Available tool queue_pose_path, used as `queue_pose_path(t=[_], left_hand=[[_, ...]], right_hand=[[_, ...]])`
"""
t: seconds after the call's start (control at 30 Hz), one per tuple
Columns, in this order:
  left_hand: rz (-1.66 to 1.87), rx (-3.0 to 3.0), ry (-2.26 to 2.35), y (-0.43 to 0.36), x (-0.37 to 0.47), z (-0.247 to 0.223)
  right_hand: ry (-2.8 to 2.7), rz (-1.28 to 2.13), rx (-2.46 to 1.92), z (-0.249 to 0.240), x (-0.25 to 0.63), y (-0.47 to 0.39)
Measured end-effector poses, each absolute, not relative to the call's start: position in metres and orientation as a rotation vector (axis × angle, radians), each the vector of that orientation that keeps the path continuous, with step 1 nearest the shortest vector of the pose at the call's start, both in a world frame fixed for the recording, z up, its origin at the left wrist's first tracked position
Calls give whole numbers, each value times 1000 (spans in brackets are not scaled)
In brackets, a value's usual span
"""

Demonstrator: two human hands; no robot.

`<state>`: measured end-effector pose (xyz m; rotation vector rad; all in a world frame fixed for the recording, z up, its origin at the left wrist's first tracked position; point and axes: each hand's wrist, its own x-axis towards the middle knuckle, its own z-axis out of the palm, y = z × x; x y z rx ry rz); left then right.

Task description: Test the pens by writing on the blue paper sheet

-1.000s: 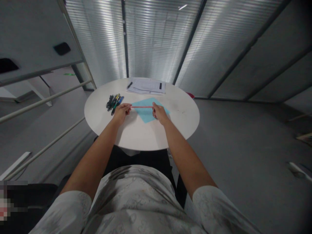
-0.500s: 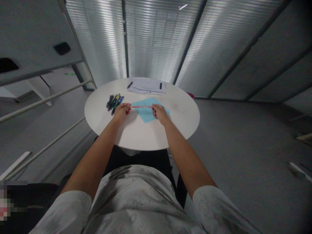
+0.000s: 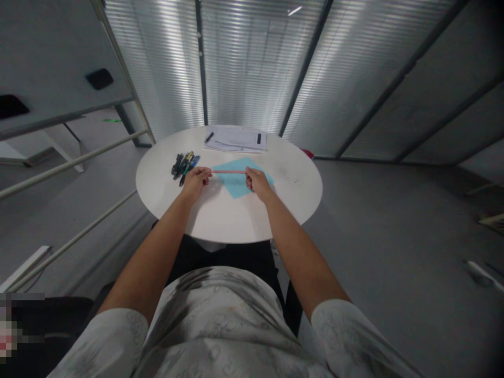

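Observation:
A thin pink stick (image 3: 229, 171), perhaps a pencil, is stretched level between my two hands. Its left end is pinched by my left hand (image 3: 198, 181), and its right end by my right hand (image 3: 256, 182). Beneath the stick lies a light blue sheet (image 3: 236, 186), turned at an angle on the round white table (image 3: 224, 223). My right hand partly covers the sheet's right side. Just beyond my left hand, a bunch of pens (image 3: 184, 165) lies in a loose pile.
White papers (image 3: 236, 139) lie at the table's far side, with a black pen (image 3: 209, 137) and a small black item (image 3: 259, 138) on them. A pale metal railing (image 3: 79, 159) stands to the left. Blinds (image 3: 252, 63) hang behind the table.

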<state>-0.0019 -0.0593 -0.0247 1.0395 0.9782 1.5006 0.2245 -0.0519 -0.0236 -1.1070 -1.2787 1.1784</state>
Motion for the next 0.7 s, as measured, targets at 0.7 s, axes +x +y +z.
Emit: queue_pose_path(t=[0.7], left_hand=[[1470,1293,1117,-51,-3,-39]], right_hand=[[-1282,1194,-1104,-24,225,-51]])
